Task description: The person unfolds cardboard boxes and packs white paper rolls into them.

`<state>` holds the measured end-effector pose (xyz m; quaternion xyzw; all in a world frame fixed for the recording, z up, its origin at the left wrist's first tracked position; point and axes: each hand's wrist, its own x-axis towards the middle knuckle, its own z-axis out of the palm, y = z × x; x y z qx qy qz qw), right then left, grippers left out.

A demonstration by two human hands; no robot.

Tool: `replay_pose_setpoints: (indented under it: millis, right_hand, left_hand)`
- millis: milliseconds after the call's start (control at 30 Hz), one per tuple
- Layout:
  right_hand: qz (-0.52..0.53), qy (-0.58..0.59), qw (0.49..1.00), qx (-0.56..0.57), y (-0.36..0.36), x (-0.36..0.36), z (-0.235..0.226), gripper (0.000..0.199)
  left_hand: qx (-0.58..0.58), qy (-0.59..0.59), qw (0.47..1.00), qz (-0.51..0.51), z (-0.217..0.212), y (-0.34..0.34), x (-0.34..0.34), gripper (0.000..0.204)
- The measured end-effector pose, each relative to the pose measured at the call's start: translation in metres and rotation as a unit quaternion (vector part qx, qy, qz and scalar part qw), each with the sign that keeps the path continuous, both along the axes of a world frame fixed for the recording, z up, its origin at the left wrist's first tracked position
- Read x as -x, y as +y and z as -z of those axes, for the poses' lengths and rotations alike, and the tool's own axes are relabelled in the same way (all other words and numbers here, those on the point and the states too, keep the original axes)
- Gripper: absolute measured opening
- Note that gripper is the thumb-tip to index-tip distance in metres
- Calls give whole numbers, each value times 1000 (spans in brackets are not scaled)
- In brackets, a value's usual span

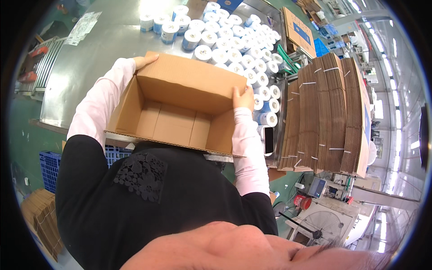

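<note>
Brown corrugated cardboard box (175, 108), empty and open, held at chest height above a steel surface (108, 45).

The left hand (146, 60) clasps the far left corner and the right hand (244, 96) grips the far right wall, fingers curled over the rim. The box's mouth faces the wearer, its long axis running left to right, slightly downhill to the right. Handling it well likely means keeping both grips level so the walls stay square. Blue-and-white paper rolls (234, 42) crowd the surface beyond; bundled flat cartons (328, 112) stand right.
</note>
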<state>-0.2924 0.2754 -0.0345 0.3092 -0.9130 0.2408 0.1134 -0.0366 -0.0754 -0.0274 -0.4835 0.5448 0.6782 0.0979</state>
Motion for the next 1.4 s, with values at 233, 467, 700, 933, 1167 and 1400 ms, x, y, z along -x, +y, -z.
replay_pose_setpoints:
  millis: [233, 467, 700, 933, 1167, 1400]
  right_hand:
    - [-290, -38, 924, -247, -18, -50, -23, 12]
    - [-292, -15, 933, -211, 3, -33, -9, 11]
    - [-345, -125, 924, 104, 11, 1, -43, 18]
    - [-77, -179, 980, -34, 116, 180, 76, 31]
    - [3, -56, 961, -269, 90, 161, 185, 19]
    - [64, -233, 958, -157, 148, 204, 199, 23]
  left_hand:
    - [120, -168, 868, 452, 24, 13, 0, 50]
    - [448, -8, 678, 583, 62, 81, 93, 44]
    - [534, -8, 672, 513, 166, 157, 284, 62]
    - [649, 48, 547, 527, 165, 184, 322, 50]
    - [507, -128, 621, 585, 134, 177, 340, 46]
    - [186, 126, 965, 136, 49, 91, 328, 26]
